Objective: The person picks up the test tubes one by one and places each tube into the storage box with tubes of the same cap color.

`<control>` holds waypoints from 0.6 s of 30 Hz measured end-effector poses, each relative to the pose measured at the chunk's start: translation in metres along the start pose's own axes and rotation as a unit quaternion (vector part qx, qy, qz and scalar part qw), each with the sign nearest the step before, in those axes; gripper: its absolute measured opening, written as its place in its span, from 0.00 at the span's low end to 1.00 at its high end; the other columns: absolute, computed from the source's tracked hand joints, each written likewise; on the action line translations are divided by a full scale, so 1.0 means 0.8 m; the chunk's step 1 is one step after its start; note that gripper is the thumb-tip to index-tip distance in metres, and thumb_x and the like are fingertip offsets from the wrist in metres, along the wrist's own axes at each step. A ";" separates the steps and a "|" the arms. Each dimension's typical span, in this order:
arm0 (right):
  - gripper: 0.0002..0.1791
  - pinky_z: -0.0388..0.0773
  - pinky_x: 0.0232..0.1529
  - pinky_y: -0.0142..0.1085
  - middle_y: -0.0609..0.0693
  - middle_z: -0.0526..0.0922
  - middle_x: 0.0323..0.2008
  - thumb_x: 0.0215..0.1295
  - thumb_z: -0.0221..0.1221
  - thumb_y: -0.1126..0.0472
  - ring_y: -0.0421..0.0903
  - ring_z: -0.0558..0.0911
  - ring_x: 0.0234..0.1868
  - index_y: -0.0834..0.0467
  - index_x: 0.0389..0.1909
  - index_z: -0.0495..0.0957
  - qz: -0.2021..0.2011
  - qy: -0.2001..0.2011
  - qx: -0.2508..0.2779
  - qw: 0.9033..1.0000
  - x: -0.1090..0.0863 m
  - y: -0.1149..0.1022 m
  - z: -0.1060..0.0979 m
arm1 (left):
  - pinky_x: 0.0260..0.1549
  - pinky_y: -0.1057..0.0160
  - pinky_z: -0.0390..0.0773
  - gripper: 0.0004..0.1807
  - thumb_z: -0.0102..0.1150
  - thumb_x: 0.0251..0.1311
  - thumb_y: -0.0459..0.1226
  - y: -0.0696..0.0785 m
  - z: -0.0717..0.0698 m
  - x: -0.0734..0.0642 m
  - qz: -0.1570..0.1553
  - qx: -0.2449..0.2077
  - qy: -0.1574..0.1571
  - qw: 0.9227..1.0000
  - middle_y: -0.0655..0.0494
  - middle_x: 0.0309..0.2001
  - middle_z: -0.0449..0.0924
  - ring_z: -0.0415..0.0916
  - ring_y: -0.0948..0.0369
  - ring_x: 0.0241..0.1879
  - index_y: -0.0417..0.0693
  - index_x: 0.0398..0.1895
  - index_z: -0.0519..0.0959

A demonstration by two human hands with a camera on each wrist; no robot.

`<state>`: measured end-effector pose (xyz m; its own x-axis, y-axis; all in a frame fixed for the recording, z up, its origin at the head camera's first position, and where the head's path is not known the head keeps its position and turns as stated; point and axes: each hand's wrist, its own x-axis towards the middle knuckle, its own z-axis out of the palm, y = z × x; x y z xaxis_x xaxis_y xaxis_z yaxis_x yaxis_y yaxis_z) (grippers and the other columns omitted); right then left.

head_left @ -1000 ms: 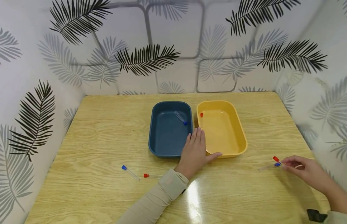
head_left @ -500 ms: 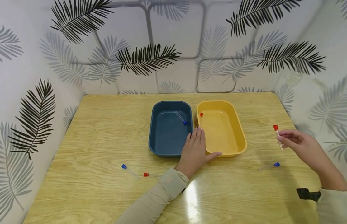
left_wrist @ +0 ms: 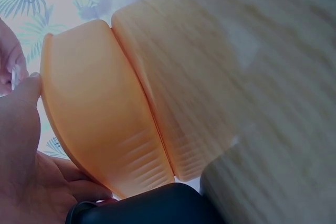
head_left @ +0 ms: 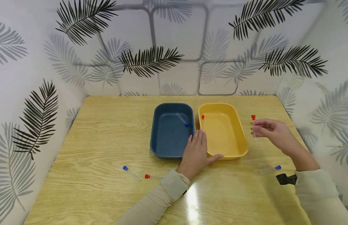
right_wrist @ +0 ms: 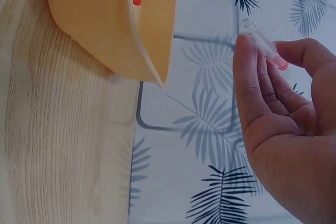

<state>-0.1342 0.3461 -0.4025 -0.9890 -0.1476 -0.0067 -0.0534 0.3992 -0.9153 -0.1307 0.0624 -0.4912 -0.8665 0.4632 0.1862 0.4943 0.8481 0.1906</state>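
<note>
Between thumb and fingers, my right hand (head_left: pixel 275 132) pinches a clear test tube with a red cap (head_left: pixel 253 117), held upright just right of the yellow tray (head_left: pixel 241 137). The right wrist view shows the same test tube (right_wrist: pixel 268 48) at the fingertips. My left hand (head_left: pixel 195 151) lies with straight fingers over the neighbouring rims of the blue tray (head_left: pixel 152 137) and the yellow one, its thumb along the yellow front rim. One blue-capped tube (head_left: pixel 182 119) lies in the blue tray. A red cap (head_left: pixel 203 117) shows inside the yellow tray's left side.
On the wooden table, a blue-capped tube (head_left: pixel 131 173) and a red-capped tube (head_left: pixel 153 177) lie at front left, the latter partly under the left sleeve (head_left: pixel 162 195). Another blue-capped tube (head_left: pixel 270 169) lies at right. Leaf-patterned walls (head_left: pixel 179 81) border the table.
My right hand has lifted the red-capped test tube from beside the blue-capped one and carried it up and left toward the yellow tray. The left hand has stayed in place.
</note>
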 end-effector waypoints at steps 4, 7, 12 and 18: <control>0.21 0.79 0.38 0.32 0.49 0.82 0.41 0.67 0.54 0.60 0.43 0.83 0.39 0.73 0.52 0.70 0.009 -0.030 0.011 0.999 0.020 0.002 0.016 | 0.65 0.53 0.51 0.59 0.28 0.49 0.76 -0.001 -0.001 0.000 -0.003 -0.001 -0.007 1.000 0.43 0.70 0.51 0.46 0.54 0.70 0.37 0.70 0.54; 0.24 0.78 0.40 0.33 0.57 0.81 0.44 0.67 0.54 0.57 0.45 0.83 0.40 0.72 0.54 0.69 0.028 -0.043 0.005 0.999 0.034 0.004 0.025 | 0.65 0.53 0.52 0.59 0.29 0.49 0.75 -0.001 0.000 0.000 0.000 0.001 -0.002 1.000 0.43 0.70 0.52 0.47 0.54 0.70 0.37 0.70 0.54; 0.26 0.77 0.44 0.40 0.68 0.77 0.47 0.67 0.55 0.55 0.44 0.83 0.40 0.71 0.56 0.69 0.051 -0.061 0.000 0.997 0.059 0.008 0.041 | 0.65 0.53 0.52 0.59 0.29 0.49 0.76 -0.001 0.000 -0.001 -0.003 0.008 -0.004 1.000 0.44 0.70 0.52 0.47 0.54 0.70 0.37 0.70 0.54; 0.24 0.73 0.47 0.47 0.71 0.75 0.50 0.68 0.54 0.60 0.49 0.83 0.43 0.74 0.57 0.66 0.067 -0.087 0.031 0.993 0.087 0.013 0.056 | 0.65 0.54 0.51 0.59 0.27 0.49 0.76 -0.001 -0.001 0.000 -0.007 0.014 -0.017 1.000 0.44 0.70 0.51 0.45 0.55 0.70 0.38 0.70 0.53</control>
<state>-0.1972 0.2995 -0.4309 -0.9474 -0.2536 -0.1954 0.0914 0.3707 -0.9242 -0.1313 0.0615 -0.4906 -0.8758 0.4587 0.1502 0.4797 0.8617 0.1654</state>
